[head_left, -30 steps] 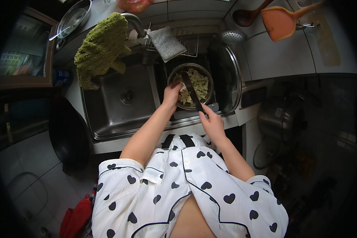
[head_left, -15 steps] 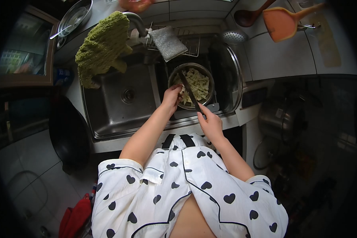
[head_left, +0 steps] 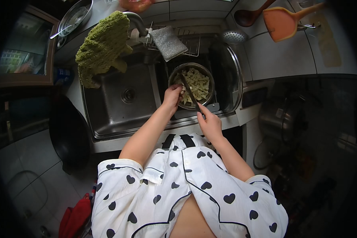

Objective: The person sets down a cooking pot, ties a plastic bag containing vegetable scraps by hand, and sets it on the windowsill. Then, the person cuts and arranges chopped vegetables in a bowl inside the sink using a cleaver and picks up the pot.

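Observation:
A round metal bowl [head_left: 211, 92] stands over the right-hand basin and holds cut pale-green vegetable pieces [head_left: 199, 82], which look like cabbage. My right hand [head_left: 211, 123] grips the handle of a dark-bladed knife [head_left: 189, 90], its blade slanting up and left across the bowl. At the bowl's left rim, my left hand [head_left: 173, 97] is closed, fingertips pinched close beside the blade. Something small and pale shows at those fingertips, too little of it to name. The fingers hide part of the bowl's left rim.
To the left lies a steel sink basin [head_left: 119, 107] with a drain. A green textured cloth [head_left: 101, 47] hangs over the faucet [head_left: 135, 23]. Behind the bowl are a silvery scrubbing pad [head_left: 168, 43] and a wire rack [head_left: 193, 47]. An orange spatula [head_left: 281, 24] hangs at the upper right.
The knife blade and the left fingertips have shifted very slightly. Both hands stay at the bowl with the same grip.

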Motion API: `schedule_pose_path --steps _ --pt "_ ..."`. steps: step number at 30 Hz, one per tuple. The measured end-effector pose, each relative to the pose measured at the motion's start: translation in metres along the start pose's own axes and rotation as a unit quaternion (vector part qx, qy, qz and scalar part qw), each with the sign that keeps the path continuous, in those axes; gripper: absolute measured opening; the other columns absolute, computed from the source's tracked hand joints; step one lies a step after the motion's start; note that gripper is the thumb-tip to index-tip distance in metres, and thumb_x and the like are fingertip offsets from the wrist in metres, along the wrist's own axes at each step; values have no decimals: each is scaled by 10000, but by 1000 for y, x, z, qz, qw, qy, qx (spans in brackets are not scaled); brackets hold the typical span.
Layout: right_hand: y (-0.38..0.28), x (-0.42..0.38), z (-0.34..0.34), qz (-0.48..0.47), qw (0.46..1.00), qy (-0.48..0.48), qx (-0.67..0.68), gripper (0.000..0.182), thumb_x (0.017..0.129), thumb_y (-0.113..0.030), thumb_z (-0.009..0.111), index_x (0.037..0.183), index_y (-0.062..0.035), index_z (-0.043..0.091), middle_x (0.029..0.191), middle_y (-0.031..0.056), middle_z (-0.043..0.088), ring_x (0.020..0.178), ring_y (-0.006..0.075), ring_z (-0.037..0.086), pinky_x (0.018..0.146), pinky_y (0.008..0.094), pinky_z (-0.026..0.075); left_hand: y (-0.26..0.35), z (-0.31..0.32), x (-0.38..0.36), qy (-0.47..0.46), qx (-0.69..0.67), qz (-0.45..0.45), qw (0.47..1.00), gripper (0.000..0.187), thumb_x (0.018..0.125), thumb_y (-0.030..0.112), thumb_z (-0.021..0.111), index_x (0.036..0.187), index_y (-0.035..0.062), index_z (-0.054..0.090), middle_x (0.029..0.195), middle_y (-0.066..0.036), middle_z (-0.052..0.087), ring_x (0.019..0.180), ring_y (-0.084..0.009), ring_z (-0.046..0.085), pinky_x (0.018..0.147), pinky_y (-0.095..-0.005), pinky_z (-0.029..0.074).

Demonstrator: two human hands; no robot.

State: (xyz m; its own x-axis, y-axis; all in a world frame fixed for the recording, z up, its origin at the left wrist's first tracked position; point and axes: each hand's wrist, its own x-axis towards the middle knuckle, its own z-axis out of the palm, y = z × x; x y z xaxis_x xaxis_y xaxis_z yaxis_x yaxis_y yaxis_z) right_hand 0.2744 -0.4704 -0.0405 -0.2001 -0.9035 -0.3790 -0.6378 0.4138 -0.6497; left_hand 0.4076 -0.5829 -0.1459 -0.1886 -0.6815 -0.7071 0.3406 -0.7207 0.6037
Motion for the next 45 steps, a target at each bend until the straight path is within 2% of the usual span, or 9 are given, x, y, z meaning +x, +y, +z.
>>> schedule_pose_path --steps 14,17,23,30,34,37,39,41,45 --pt "10 16 10 16 1000 19 6 355 847 -253 521 1190 -164 553 766 152 627 675 312 600 650 401 458 -9 10 -6 -19 -50 -49 997 312 859 122 570 1146 29 489 863 -13 577 644 -61 524 472 -161 361" --pt "13 16 8 21 999 22 14 358 844 -255 523 1190 -167 554 774 156 628 686 311 605 655 403 460 -1 8 -10 -9 109 -14 994 316 872 162 546 1159 38 502 932 -22 598 741 -72 552 548 -177 400" --pt "11 12 -1 -15 999 30 -18 373 834 -243 533 1195 -150 550 798 157 633 708 321 603 684 407 460 -12 6 2 -10 209 97 973 282 856 146 500 1107 39 569 964 -34 613 875 -107 534 729 -241 412" --pt "16 8 -17 -150 973 24 -175 408 810 -158 552 1216 -138 529 767 107 589 747 272 578 712 386 410 8 1 6 94 130 183 970 284 788 26 430 1008 39 610 922 -44 608 852 -127 540 744 -246 411" --pt "19 8 -19 -179 959 9 -219 418 778 -122 590 1192 -149 547 740 79 573 746 232 579 704 360 388 16 5 13 84 219 272 933 283 770 23 423 968 18 626 907 -90 620 876 -190 573 809 -285 428" --pt "19 9 -19 -197 952 0 -234 432 753 -113 607 1180 -156 559 737 66 574 742 219 580 704 350 384 24 14 -2 4 435 339 835 280 729 14 433 890 48 660 920 -108 629 879 -221 591 802 -294 438" --pt "20 10 -18 -200 950 -1 -239 434 737 -86 612 1163 -162 575 740 63 569 738 220 568 690 350 380 25 21 -7 -66 560 319 762 273 698 38 441 789 96 692 939 -67 635 942 -258 570 854 -369 407" --pt "19 10 -17 -203 948 1 -244 438 727 -74 617 1153 -168 585 740 60 566 738 218 564 686 349 377 25 28 -15 -106 650 290 694 309 698 50 440 848 133 698 972 -52 631 1036 -229 526 934 -422 323" --pt "15 8 -20 -202 946 5 -254 439 721 -76 623 1147 -177 590 737 55 566 748 212 568 699 344 375 6 26 -1 -67 674 318 664 344 719 62 440 946 156 682 1032 -45 619 1099 -212 485 975 -450 259"
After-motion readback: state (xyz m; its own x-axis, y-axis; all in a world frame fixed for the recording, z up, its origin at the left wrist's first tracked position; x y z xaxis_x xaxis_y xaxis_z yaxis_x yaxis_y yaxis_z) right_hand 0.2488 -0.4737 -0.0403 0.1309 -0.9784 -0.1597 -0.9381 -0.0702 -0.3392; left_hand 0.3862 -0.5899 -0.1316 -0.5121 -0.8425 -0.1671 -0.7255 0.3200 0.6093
